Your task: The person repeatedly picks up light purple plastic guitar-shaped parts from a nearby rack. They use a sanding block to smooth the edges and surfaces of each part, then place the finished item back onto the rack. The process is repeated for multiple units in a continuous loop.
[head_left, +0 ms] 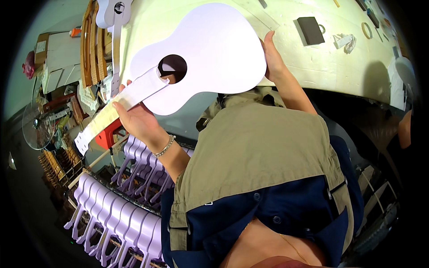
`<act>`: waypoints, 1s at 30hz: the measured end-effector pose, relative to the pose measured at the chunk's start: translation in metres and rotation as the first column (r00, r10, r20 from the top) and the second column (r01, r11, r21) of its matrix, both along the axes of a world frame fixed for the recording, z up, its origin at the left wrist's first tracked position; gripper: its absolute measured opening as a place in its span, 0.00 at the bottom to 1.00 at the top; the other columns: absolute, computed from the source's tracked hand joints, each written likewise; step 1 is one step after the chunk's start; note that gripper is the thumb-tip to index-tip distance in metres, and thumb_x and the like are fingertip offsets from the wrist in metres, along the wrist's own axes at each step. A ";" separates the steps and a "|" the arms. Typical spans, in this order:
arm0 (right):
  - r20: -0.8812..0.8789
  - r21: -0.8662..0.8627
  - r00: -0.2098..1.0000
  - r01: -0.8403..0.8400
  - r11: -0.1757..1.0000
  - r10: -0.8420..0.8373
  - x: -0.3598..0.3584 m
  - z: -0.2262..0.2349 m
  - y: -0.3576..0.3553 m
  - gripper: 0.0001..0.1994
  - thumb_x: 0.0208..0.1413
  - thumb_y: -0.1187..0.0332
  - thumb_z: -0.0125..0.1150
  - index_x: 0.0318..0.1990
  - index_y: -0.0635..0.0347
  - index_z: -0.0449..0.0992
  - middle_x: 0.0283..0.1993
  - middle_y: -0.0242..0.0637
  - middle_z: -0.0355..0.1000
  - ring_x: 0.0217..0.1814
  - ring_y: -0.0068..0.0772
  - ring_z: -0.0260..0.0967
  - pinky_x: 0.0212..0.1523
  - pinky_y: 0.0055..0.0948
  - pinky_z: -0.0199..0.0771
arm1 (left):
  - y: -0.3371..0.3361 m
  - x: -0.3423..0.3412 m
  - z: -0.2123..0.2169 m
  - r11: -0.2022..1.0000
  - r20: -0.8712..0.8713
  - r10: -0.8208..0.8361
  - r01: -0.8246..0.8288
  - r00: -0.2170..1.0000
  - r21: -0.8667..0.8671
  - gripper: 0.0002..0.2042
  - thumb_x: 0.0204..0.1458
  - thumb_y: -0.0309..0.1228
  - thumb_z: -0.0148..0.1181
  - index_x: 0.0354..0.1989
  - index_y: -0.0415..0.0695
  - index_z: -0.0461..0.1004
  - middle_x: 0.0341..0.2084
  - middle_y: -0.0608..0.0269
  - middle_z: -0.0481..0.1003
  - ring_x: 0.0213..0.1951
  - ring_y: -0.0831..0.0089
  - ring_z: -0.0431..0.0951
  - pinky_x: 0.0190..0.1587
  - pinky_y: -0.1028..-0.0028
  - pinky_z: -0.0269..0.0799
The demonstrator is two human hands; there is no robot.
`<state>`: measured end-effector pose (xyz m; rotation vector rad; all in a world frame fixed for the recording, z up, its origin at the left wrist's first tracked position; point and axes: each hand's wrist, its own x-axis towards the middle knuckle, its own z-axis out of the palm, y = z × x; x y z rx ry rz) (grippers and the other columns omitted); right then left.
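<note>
A pale lilac guitar body (pixel 219 49) with a neck, without strings, is tilted in front of me over the near edge of the pale workbench (pixel 339 67). Its round sound hole is uncovered, and whitish-yellow tape (pixel 111 107) covers the front of the neck. My left hand (pixel 139 121) is closed round the neck, thumb on the front and most fingers behind it. At the wide end of the body, my right hand (pixel 273 60) grips the rim with its thumb pointing up; its other fingers are hidden behind the guitar.
Several lilac guitars (pixel 116 205) hang in rows at the lower left. Another lilac guitar (pixel 117 22) stands at the upper left beside brown wooden pieces (pixel 91 49). On the bench lie a dark block (pixel 310 31), crumpled white paper (pixel 345 42) and a tape ring (pixel 366 30).
</note>
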<state>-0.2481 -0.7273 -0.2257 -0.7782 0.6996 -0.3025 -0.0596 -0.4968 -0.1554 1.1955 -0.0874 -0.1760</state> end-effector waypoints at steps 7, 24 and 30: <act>-0.073 0.041 0.997 -0.005 0.999 0.008 -0.007 0.003 0.000 0.43 0.57 0.34 0.18 0.64 0.66 0.53 0.63 0.50 0.57 0.65 0.41 0.55 0.63 0.35 0.56 | 0.000 0.000 0.003 0.995 0.025 -0.065 0.067 0.998 -0.078 0.23 0.62 0.38 0.42 0.55 0.28 0.56 0.49 0.38 0.66 0.51 0.53 0.69 0.56 0.56 0.64; 0.055 0.176 0.993 0.095 0.980 -0.106 -0.024 -0.048 0.004 0.45 0.56 0.33 0.21 0.63 0.69 0.53 0.62 0.49 0.59 0.62 0.41 0.59 0.60 0.36 0.60 | -0.029 -0.053 0.050 0.992 0.287 -0.099 0.073 0.953 0.100 0.22 0.59 0.35 0.45 0.57 0.34 0.54 0.50 0.36 0.66 0.53 0.45 0.68 0.58 0.53 0.60; 0.071 0.157 0.987 0.135 0.978 -0.147 -0.025 -0.044 0.006 0.45 0.56 0.33 0.22 0.64 0.68 0.51 0.63 0.49 0.56 0.64 0.41 0.56 0.61 0.36 0.58 | -0.031 -0.052 0.051 0.993 0.294 -0.095 0.068 0.951 0.099 0.24 0.58 0.32 0.44 0.59 0.31 0.49 0.47 0.36 0.68 0.50 0.47 0.70 0.56 0.53 0.63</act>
